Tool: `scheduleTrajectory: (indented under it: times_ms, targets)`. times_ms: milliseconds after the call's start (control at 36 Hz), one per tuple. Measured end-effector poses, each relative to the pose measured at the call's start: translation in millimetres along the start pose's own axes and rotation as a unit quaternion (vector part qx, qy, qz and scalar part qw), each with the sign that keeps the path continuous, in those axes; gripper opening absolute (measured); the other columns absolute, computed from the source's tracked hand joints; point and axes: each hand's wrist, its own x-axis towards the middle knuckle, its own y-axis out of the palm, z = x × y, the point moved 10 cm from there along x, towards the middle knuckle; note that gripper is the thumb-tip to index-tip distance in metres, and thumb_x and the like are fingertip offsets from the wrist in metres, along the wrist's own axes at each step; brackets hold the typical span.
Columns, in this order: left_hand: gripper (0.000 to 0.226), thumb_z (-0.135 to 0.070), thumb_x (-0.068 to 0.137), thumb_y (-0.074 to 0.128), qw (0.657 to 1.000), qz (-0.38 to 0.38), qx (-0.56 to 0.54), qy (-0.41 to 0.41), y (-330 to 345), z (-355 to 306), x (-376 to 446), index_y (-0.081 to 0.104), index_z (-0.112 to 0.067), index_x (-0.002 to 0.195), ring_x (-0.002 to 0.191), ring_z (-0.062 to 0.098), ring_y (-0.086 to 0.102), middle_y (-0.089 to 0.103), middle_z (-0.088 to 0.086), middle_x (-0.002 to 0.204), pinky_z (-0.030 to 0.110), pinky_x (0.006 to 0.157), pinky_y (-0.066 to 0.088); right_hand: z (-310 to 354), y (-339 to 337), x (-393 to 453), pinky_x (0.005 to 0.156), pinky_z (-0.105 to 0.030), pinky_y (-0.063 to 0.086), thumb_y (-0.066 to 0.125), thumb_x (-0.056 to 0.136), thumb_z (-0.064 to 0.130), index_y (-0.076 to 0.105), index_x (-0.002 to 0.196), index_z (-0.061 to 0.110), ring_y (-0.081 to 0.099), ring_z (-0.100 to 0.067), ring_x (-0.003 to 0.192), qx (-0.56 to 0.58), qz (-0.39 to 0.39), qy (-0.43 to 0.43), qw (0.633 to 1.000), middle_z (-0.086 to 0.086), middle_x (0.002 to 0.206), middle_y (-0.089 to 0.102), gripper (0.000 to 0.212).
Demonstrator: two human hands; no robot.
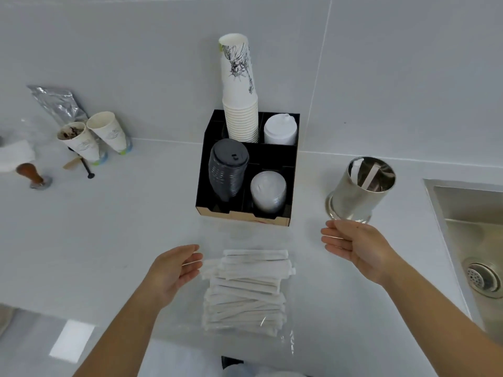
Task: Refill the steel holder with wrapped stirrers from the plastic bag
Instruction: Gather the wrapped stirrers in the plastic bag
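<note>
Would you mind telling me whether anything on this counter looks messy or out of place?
One thing: the paper cup at far left, beside a clean cup, is smeared brown inside and looks used. The steel holder stands upright, nearly empty.

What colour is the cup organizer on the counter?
Black, with a tan front edge; seen in the head view.
</note>
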Motion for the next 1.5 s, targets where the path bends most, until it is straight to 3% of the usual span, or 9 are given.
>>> scheduleTrajectory:
  times_ms: [333, 500, 667, 833, 917, 1056, 1167, 1250, 1500]
  targets:
    - [0.012, -0.015, 0.089, 0.067, 0.991, -0.113, 0.065, -0.005, -71, 31, 15, 0.069, -0.007, 0.098, 0.076, 0.020, 0.061, 0.067, 0.009, 0.087, 0.033, 0.077, 0.052, -75, 27, 9, 0.080, -0.037, 0.055, 0.062, 0.092, 0.015, 0.065, 0.108, 0.005, 0.067, -0.030, 0.101, -0.047, -0.037, 0.093, 0.994, -0.017, 0.109, 0.069, 0.019]
    - [0.022, -0.019, 0.086, 0.072, 0.976, -0.160, 0.147, 0.031, -85, 23, 27, 0.069, -0.010, 0.106, 0.088, 0.023, 0.058, 0.066, 0.007, 0.100, 0.038, 0.087, 0.049, -95, 36, 7, 0.075, -0.036, 0.058, 0.065, 0.089, 0.017, 0.066, 0.102, 0.011, 0.068, -0.028, 0.088, -0.112, -0.058, 0.096, 0.987, -0.014, 0.097, 0.070, 0.014]
    - [0.023, -0.027, 0.089, 0.067, 0.970, -0.129, 0.203, 0.024, -78, 29, 43, 0.070, -0.005, 0.084, 0.057, 0.022, 0.055, 0.064, 0.007, 0.064, 0.033, 0.064, 0.047, -112, 46, 3, 0.052, -0.027, 0.055, 0.066, 0.088, 0.017, 0.066, 0.090, 0.009, 0.057, -0.021, 0.060, -0.171, -0.096, 0.091, 0.976, -0.009, 0.071, 0.063, 0.008]
    - [0.038, -0.041, 0.091, 0.055, 0.932, -0.130, 0.333, 0.068, -64, 23, 51, 0.063, -0.012, 0.069, 0.061, 0.021, 0.059, 0.064, 0.002, 0.061, 0.029, 0.057, 0.042, -128, 61, 0, 0.064, -0.041, 0.055, 0.062, 0.089, 0.028, 0.055, 0.070, 0.009, 0.053, -0.026, 0.060, -0.226, -0.122, 0.073, 0.964, -0.011, 0.067, 0.058, 0.027]
    - [0.039, -0.033, 0.093, 0.052, 0.916, -0.131, 0.362, 0.114, -57, 17, 51, 0.055, -0.002, 0.070, 0.053, 0.020, 0.051, 0.055, 0.004, 0.057, 0.028, 0.050, 0.039, -130, 72, -3, 0.061, -0.043, 0.059, 0.058, 0.090, 0.025, 0.057, 0.071, 0.010, 0.056, -0.022, 0.058, -0.246, -0.120, 0.050, 0.960, -0.007, 0.064, 0.061, 0.024]
    - [0.034, -0.021, 0.094, 0.050, 0.912, -0.121, 0.353, 0.169, -50, 11, 47, 0.050, -0.001, 0.067, 0.049, 0.016, 0.043, 0.049, 0.002, 0.054, 0.028, 0.047, 0.037, -124, 82, -6, 0.052, -0.032, 0.047, 0.047, 0.096, 0.022, 0.051, 0.072, 0.017, 0.051, -0.016, 0.051, -0.301, -0.132, -0.031, 0.944, 0.000, 0.058, 0.056, 0.024]
    - [0.034, -0.021, 0.095, 0.050, 0.914, -0.124, 0.335, 0.194, -50, 11, 43, 0.046, -0.006, 0.065, 0.044, 0.007, 0.036, 0.044, -0.001, 0.054, 0.015, 0.041, 0.033, -122, 74, -10, 0.042, -0.026, 0.041, 0.047, 0.096, 0.027, 0.051, 0.074, 0.022, 0.047, -0.013, 0.047, -0.280, -0.138, -0.068, 0.948, 0.001, 0.058, 0.053, 0.023]
    - [0.036, -0.022, 0.097, 0.051, 0.921, -0.125, 0.306, 0.206, -47, 13, 38, 0.048, -0.010, 0.063, 0.048, 0.010, 0.040, 0.046, -0.002, 0.054, 0.027, 0.049, 0.037, -118, 61, -16, 0.042, -0.027, 0.043, 0.048, 0.097, 0.026, 0.053, 0.075, 0.024, 0.048, -0.009, 0.045, -0.265, -0.144, -0.094, 0.949, -0.001, 0.055, 0.054, 0.022]
    - [0.030, -0.027, 0.097, 0.054, 0.949, -0.087, 0.221, 0.207, -1, 38, 13, 0.059, -0.009, 0.073, 0.051, 0.017, 0.045, 0.049, 0.008, 0.057, 0.031, 0.050, 0.039, -106, 4, -36, 0.039, -0.014, 0.036, 0.053, 0.096, 0.019, 0.057, 0.076, 0.017, 0.040, -0.005, 0.037, -0.231, -0.155, -0.111, 0.954, 0.011, 0.045, 0.051, 0.020]
